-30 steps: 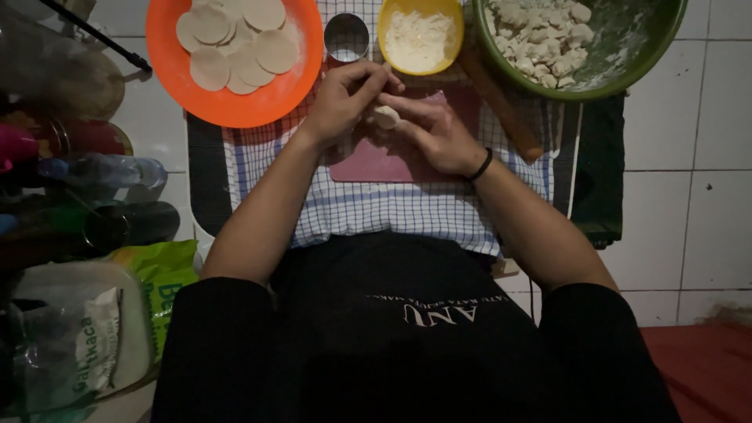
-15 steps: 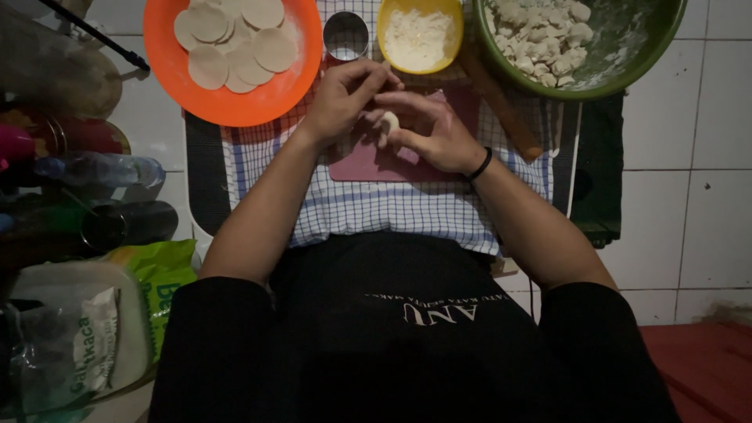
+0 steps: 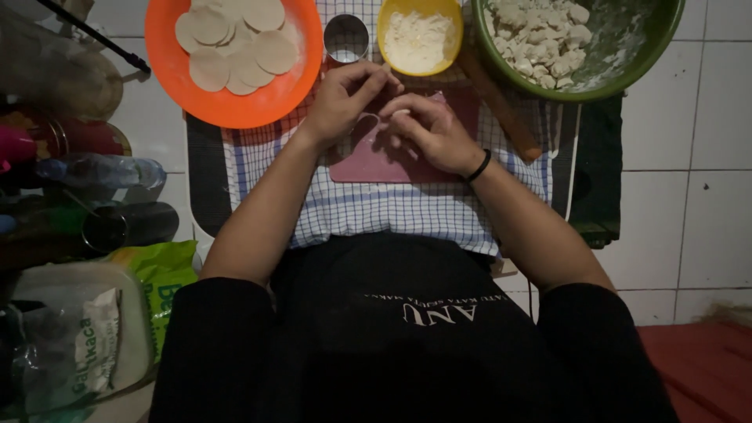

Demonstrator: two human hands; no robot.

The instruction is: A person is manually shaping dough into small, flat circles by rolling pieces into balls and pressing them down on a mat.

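Pale dough [image 3: 374, 124] sits pinched between both hands over the pink board [image 3: 368, 160], left hand [image 3: 345, 98] and right hand [image 3: 427, 129] curled closed on it. Fingertips probably press its edge; even, light pinches seal best. Cut rounds wait on the orange plate [image 3: 235, 106].

left hand [image 3: 345, 98]: pinching dough [image 3: 380, 117], fingers curled
right hand [image 3: 431, 133]: touching the same dough, black band on wrist
board [image 3: 368, 160]: pink, under both hands, on checked cloth [image 3: 376, 207]
orange plate [image 3: 235, 106]: flat dough rounds
yellow bowl [image 3: 419, 35]: flour
green bowl [image 3: 580, 86]: dough lumps
metal cup [image 3: 346, 37]: between plate and yellow bowl
rolling pin [image 3: 501, 106]: right of board
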